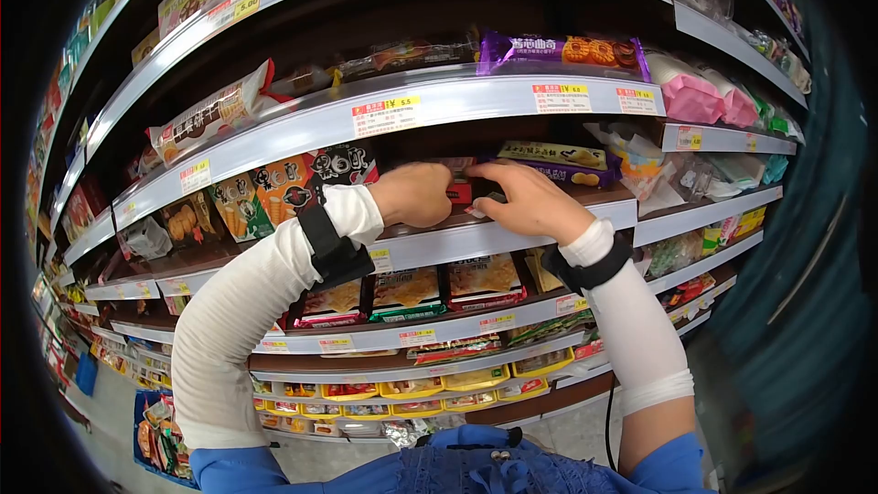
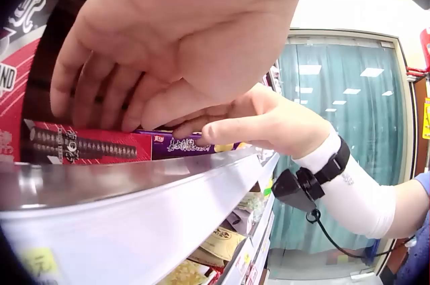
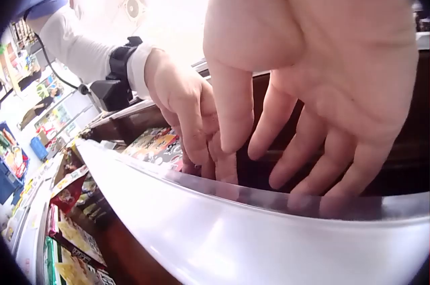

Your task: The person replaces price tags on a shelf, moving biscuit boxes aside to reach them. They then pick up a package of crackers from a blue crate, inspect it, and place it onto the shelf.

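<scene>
Both hands reach over the lip of a middle shelf. In the head view, my left hand point(image 1: 416, 194) and my right hand point(image 1: 529, 199) face each other, with part of a red package point(image 1: 460, 193) showing between them. The left wrist view has my left hand point(image 2: 181, 36) with its fingers bent loosely down behind a red box point(image 2: 91, 145) picturing dark sticks; contact is unclear. Beside it lies a purple package point(image 2: 178, 145). In the right wrist view, my right hand point(image 3: 322, 77) has its fingers spread and pointing down behind the lip, holding nothing visible.
Black, orange and green snack boxes point(image 1: 279, 190) stand left of the hands. To their right lies a purple package with a yellowish one point(image 1: 553, 155) on top. A price-tagged shelf edge point(image 1: 476, 101) runs above, and more stocked shelves lie below.
</scene>
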{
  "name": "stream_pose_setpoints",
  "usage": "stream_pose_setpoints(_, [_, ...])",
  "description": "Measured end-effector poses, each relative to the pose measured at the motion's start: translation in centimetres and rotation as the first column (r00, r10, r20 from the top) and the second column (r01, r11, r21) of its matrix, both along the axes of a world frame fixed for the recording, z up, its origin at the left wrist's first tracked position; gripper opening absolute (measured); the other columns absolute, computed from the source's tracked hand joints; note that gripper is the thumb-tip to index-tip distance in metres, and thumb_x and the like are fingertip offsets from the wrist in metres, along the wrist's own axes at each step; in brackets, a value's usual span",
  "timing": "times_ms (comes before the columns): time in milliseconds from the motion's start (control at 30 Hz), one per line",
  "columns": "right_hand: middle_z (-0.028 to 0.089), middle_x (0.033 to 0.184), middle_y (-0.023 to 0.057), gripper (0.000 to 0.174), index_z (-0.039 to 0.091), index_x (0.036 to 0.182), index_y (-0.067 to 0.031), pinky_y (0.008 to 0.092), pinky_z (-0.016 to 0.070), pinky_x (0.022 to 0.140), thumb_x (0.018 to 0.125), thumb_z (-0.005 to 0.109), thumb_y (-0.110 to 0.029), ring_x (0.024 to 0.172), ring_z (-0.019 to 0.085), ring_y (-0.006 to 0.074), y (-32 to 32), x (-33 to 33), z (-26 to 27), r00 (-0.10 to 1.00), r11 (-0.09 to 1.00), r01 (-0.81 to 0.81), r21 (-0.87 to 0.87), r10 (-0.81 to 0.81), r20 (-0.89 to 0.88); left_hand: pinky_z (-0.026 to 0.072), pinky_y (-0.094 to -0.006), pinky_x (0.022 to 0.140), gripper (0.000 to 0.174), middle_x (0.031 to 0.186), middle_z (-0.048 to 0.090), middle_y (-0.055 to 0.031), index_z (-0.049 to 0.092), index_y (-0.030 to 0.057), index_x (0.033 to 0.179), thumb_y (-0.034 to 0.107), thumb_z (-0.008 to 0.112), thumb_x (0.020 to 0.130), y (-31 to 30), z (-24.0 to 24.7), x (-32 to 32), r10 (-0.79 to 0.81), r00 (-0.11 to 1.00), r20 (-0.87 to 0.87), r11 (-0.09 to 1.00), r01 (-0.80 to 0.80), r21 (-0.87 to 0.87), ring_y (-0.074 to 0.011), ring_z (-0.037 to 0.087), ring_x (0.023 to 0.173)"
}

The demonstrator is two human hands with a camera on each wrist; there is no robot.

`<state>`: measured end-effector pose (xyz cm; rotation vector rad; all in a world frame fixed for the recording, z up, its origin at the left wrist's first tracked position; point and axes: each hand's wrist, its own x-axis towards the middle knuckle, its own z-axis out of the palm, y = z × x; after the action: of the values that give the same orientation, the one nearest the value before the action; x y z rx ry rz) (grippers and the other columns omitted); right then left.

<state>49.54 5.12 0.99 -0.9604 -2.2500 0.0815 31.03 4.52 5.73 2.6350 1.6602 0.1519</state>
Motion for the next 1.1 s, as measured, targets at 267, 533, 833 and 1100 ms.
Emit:
stream_pose_setpoints(267, [0.049, 0.13, 0.0221, 0.063, 0.047, 0.13, -0.0009, 0.0345, 0.0393, 0.1, 0.079, 0.064, -0.034, 0.118, 0.049, 0.0335, 3.0, -1.5, 2.5, 0.967, 0.984, 0.086, -0.157, -0.045, 0.249, 0.0483, -0.0405, 0.085, 0.033, 0.1, 0.061, -0.0307, 0.062, -0.0108, 0.098, 0.012, 0.05, 0.077, -0.2, -0.2, -1.0, -0.078, 0.997, 0.024, 0.997, 0.079, -0.004, -0.0395, 0.061, 0.098])
stream_pose_setpoints(533, [0.044, 0.136, 0.0194, 0.079, 0.038, 0.139, -0.0049, 0.0328, 0.0383, 0.101, 0.076, 0.067, -0.043, 0.123, 0.046, 0.031, 5.2, -3.2, 3.7, 0.879, 0.937, 0.226, -0.265, -0.08, 0.47, 0.0486, -0.0415, 0.084, 0.033, 0.099, 0.062, -0.0305, 0.062, -0.0111, 0.098, 0.011, 0.05, 0.076, -0.2, -0.6, -1.7, -0.123, 0.99, 0.074, 0.992, 0.124, -0.013, -0.0397, 0.061, 0.097])
stream_pose_setpoints(833, [0.043, 0.138, 0.0185, 0.088, 0.03, 0.143, -0.0081, 0.0313, 0.0366, 0.102, 0.074, 0.07, -0.045, 0.124, 0.045, 0.0284, 6.2, -3.8, 4.6, 0.856, 0.89, 0.185, -0.416, 0.062, 0.513, 0.0468, -0.0417, 0.088, 0.036, 0.105, 0.062, -0.0266, 0.063, -0.0039, 0.106, 0.011, 0.048, 0.077, -0.6, -1.0, -2.4, -0.124, 0.984, 0.125, 0.992, 0.127, -0.015, -0.0385, 0.059, 0.103])
stream_pose_setpoints(1100, [0.043, 0.138, 0.0195, 0.098, 0.032, 0.142, -0.0065, 0.033, 0.0369, 0.103, 0.063, 0.073, -0.048, 0.125, 0.045, 0.0299, 5.2, -4.0, 5.6, 0.863, 0.891, 0.217, -0.399, 0.016, 0.504, 0.0418, -0.0382, 0.096, 0.038, 0.116, 0.06, -0.0203, 0.058, 0.0003, 0.119, 0.013, 0.046, 0.085, -2.6, -0.9, -3.8, -0.18, 0.962, 0.207, 0.981, 0.191, -0.036, -0.0339, 0.055, 0.111])
